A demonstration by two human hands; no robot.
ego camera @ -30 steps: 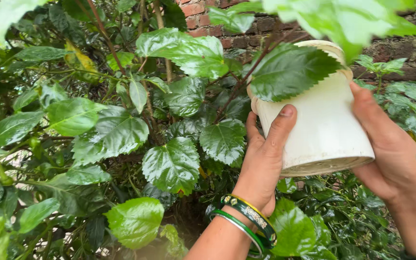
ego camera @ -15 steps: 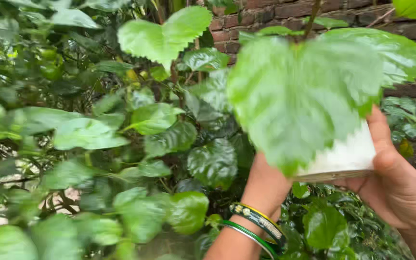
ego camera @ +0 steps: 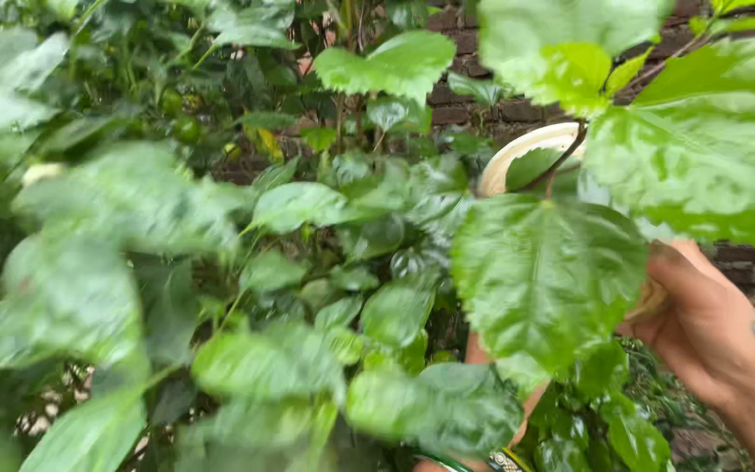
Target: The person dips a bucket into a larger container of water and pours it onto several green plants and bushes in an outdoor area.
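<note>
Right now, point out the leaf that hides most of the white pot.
The big glossy leaf hanging just left of the right hand; the others sit above or left of the pot.

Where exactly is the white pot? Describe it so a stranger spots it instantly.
Start at the brick wall behind the bush, then drop to the right hand at the right edge. Above it, the white pot shows a pale round rim between big leaves, the only non-green curve there.

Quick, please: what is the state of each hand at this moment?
Left hand: almost all hidden behind a large leaf; it cannot be told.
Right hand: closed around the side of the white pot, holding it.
</note>
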